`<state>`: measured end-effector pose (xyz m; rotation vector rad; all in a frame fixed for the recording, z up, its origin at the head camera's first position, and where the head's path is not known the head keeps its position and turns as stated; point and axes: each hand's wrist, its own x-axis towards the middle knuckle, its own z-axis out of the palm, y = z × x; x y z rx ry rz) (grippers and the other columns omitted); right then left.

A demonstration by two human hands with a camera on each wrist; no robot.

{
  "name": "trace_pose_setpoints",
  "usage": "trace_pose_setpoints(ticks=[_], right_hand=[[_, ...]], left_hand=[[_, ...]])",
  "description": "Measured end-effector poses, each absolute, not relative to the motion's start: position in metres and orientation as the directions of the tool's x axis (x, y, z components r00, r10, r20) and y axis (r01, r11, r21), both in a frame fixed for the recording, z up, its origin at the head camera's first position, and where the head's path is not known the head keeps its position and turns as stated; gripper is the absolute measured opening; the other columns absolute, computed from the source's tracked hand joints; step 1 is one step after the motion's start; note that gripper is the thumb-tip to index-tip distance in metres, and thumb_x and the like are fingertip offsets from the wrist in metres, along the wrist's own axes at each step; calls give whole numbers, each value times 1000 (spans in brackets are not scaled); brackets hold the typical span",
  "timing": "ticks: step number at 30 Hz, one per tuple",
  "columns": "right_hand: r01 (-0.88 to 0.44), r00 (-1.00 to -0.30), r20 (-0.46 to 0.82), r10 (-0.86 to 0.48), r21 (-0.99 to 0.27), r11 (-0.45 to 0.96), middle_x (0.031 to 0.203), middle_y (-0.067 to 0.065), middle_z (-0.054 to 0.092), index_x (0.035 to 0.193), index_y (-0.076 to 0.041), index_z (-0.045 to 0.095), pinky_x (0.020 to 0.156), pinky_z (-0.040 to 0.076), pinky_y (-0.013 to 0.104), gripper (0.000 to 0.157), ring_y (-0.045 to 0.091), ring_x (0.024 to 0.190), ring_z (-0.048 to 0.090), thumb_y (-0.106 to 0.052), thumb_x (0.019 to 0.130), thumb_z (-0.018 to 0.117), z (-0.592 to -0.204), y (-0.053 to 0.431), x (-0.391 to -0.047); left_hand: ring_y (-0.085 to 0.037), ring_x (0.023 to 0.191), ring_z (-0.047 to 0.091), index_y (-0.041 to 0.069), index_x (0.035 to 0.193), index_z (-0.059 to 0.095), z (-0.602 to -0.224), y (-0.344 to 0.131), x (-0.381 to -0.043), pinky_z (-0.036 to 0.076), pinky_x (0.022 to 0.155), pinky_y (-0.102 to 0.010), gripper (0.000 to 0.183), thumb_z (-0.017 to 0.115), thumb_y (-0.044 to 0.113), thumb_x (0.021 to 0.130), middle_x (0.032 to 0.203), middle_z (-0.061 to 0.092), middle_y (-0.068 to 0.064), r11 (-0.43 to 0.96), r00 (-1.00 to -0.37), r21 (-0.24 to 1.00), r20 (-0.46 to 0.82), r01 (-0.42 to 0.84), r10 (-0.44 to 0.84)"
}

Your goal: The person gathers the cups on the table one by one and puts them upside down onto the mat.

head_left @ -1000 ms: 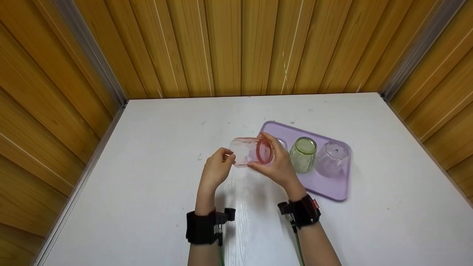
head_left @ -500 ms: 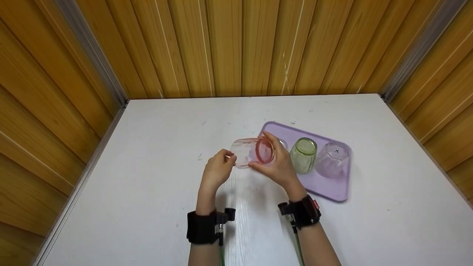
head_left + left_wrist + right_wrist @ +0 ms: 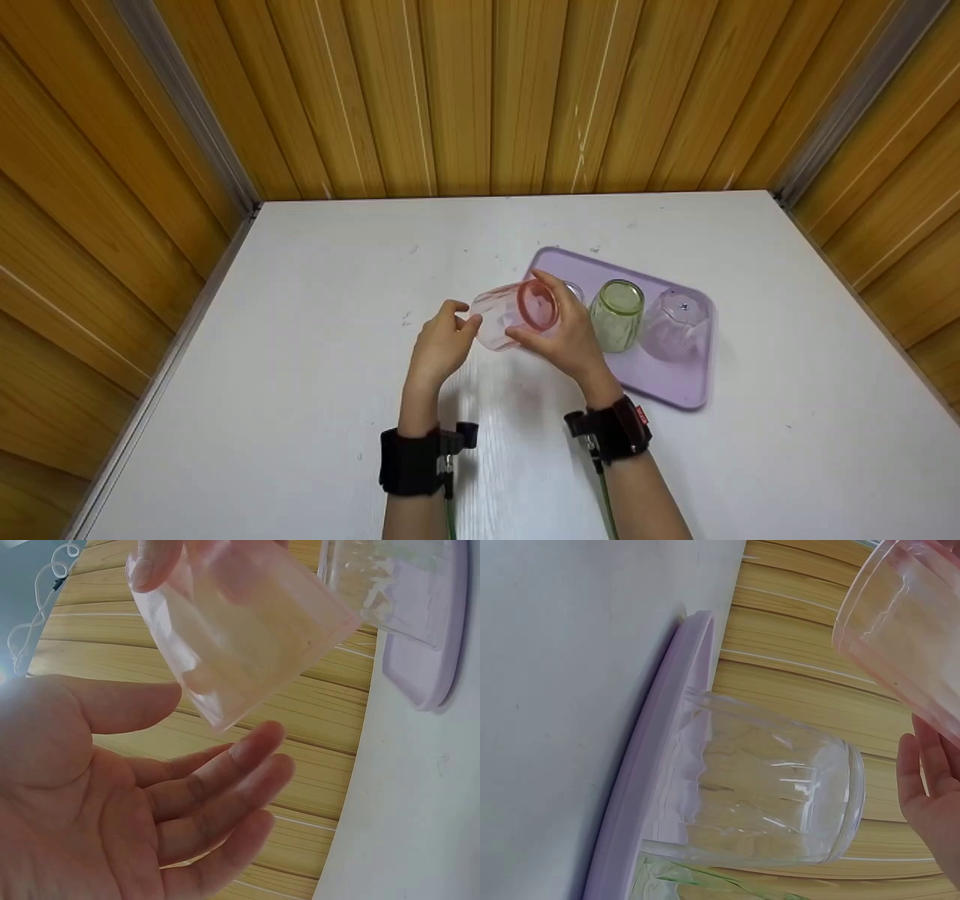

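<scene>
My right hand [image 3: 566, 334] grips a pinkish clear tumbler [image 3: 495, 319], thumb on the near side and fingers on the far side. The tumbler lies on its side in the air, its deep-pink ring end toward that hand and its paler end toward the left. At that paler end is my left hand [image 3: 442, 337]. In the left wrist view its fingers [image 3: 217, 795] spread loosely below the tumbler [image 3: 247, 622], thumb tip right at the edge and nothing enclosed. The right wrist view catches part of the same tumbler [image 3: 911, 630] at upper right.
A lilac tray [image 3: 652, 381] lies on the white table [image 3: 322, 315], right of the tumbler. On it stand upside down a green glass [image 3: 619, 322], a clear one [image 3: 675, 330] to its right, and another clear glass [image 3: 772, 780] mostly behind my right hand. Wood-look panels [image 3: 487, 97] rise behind.
The tumbler has turned slightly in my right hand, its paler end swinging down toward me. My left fingers have parted from its edge. Both arms are almost still.
</scene>
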<state>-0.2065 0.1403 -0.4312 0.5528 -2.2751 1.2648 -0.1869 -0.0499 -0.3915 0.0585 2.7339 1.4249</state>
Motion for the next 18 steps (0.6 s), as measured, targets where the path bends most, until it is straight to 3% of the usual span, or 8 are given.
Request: trace_pose_setpoints(ticks=[18], right_hand=[[-539, -809, 579, -101, -664, 518, 122, 8, 57, 129, -7, 47, 96, 38, 41, 80, 22, 113, 51, -33, 62, 82, -430, 140, -206]], left_hand=[[-22, 83, 62, 2, 121, 50, -390, -50, -185, 48, 70, -38, 41, 50, 30, 92, 96, 66, -9, 577, -997, 817, -24, 24, 76]])
